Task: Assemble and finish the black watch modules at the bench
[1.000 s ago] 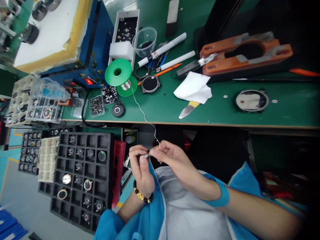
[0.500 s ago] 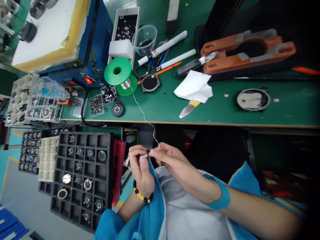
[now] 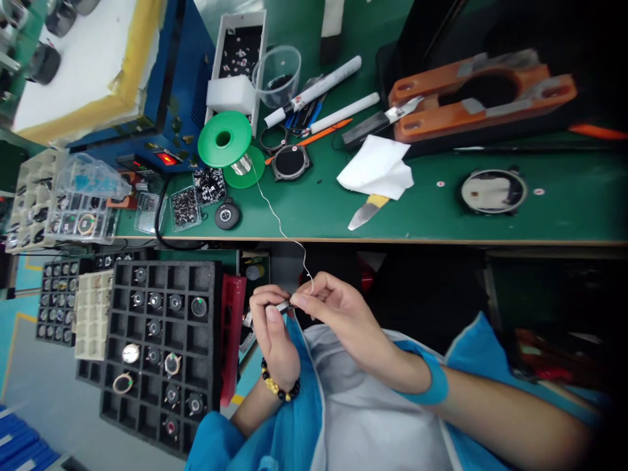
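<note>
Below the bench edge, my left hand (image 3: 275, 333) pinches a small metallic part (image 3: 283, 306), probably a watch case, between thumb and fingers. My right hand (image 3: 333, 304) meets it from the right, thumb and fingertips pinched at the part's edge. A thin solder wire (image 3: 281, 226) runs from the green spool (image 3: 224, 139) on the bench down to my right fingers, which close on it. The fingers hide much of the small part.
Left of my hands lies a black compartment tray (image 3: 164, 337) of watch parts beside a red tray (image 3: 232, 340). On the green bench (image 3: 304, 216) are a knife (image 3: 366, 212), white cloth (image 3: 375, 167), an orange fixture (image 3: 481, 98) and a watch case (image 3: 494, 191).
My left hand has shifted slightly left and the part between my fingers shows more. My right fingers have lifted slightly. The bench items appear shifted a little left in view.
</note>
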Demonstrator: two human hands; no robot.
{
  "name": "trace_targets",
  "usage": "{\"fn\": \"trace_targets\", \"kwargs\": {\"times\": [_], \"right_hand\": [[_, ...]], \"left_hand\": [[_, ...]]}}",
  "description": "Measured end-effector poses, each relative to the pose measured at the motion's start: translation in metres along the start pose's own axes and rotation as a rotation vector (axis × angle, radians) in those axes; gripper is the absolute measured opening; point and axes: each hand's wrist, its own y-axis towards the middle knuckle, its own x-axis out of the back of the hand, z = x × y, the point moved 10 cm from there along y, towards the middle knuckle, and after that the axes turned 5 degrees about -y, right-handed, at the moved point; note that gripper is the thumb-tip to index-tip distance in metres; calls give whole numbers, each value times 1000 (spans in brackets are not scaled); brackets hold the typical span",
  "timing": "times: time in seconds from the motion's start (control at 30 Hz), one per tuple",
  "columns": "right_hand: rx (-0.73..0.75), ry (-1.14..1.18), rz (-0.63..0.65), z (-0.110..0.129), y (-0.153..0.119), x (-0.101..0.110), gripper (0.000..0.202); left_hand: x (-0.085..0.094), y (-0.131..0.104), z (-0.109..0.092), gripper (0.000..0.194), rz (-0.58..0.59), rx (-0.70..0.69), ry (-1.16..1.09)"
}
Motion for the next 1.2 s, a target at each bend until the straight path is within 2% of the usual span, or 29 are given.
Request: {"fn": "trace_targets", "kwargs": {"times": [0.43, 0.7, 0.9, 1.0, 1.1, 1.2], "right_hand": [[35, -98, 8, -6, 2, 6, 31], [94, -260, 19, 7, 2, 8, 30], [214, -418, -2, 25, 0, 11, 26], [148, -396, 53, 19, 3, 11, 28], [22, -229, 116, 5, 5, 8, 33], [-67, -43, 125, -8, 5, 6, 39]], "left_hand": [[0, 0, 1, 24, 0, 18, 6], [1, -1, 3, 26, -16, 50, -14], [0, 0, 8, 28, 12, 106, 16], [0, 0, 13, 29, 18, 163, 22], [-1, -2, 15, 30, 29, 196, 19], [-2, -4, 18, 31, 30, 223, 20]]}}
